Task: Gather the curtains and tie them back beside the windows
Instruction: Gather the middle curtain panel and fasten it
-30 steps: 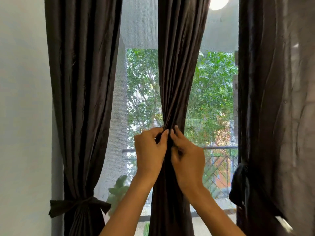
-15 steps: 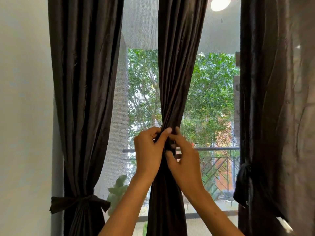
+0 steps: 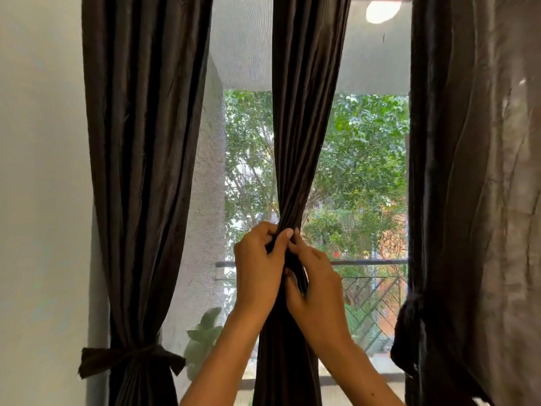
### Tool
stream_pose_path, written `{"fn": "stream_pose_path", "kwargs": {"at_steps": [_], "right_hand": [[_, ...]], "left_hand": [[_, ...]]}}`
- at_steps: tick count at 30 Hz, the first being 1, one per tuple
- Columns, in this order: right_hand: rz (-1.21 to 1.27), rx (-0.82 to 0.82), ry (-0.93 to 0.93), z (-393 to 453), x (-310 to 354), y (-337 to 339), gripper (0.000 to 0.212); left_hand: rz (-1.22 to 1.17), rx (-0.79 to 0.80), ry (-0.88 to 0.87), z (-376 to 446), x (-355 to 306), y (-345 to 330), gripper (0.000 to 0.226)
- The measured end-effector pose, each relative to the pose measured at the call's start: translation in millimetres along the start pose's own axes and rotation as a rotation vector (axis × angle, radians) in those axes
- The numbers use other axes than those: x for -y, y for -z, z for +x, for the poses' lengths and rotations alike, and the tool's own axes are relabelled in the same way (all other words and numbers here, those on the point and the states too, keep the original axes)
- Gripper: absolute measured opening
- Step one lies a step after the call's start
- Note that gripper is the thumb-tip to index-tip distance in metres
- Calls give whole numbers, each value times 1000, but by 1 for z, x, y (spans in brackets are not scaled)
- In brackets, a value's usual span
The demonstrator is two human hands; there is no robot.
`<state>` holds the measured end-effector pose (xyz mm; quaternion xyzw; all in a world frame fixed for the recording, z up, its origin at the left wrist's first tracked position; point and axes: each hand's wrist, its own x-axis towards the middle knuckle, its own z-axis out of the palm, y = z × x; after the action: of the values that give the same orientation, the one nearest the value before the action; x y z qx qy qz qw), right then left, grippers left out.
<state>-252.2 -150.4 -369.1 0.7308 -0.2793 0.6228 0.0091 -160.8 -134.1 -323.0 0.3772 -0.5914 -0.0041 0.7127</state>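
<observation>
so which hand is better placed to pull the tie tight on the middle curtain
Probably the left hand: it pinches the fabric at the top of the gathered waist of the middle curtain, while the right hand sits lower, gripping the bunch, and can hold it steady.

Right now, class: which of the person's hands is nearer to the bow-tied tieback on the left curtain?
Left. The left hand grips the middle curtain, on the tieback side; the right hand holds its far side.

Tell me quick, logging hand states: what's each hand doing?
Left hand: closed, gripping the gathered dark brown fabric middle curtain.
Right hand: closed, pinching the same curtain's folds.
</observation>
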Motion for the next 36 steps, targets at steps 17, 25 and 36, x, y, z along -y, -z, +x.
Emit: {"fn": "stream_pose_path", "kwargs": {"at_steps": [17, 25, 36], "right_hand": [[324, -213, -99, 14, -9, 47, 19], [-156, -204, 345, 3, -10, 34, 38], [329, -180, 14, 1, -29, 51, 22]], "left_hand": [[-367, 275, 215, 16, -11, 4, 12], [-373, 309, 212, 6, -16, -4, 20], [-283, 173, 197, 2, -27, -11, 24]]}}
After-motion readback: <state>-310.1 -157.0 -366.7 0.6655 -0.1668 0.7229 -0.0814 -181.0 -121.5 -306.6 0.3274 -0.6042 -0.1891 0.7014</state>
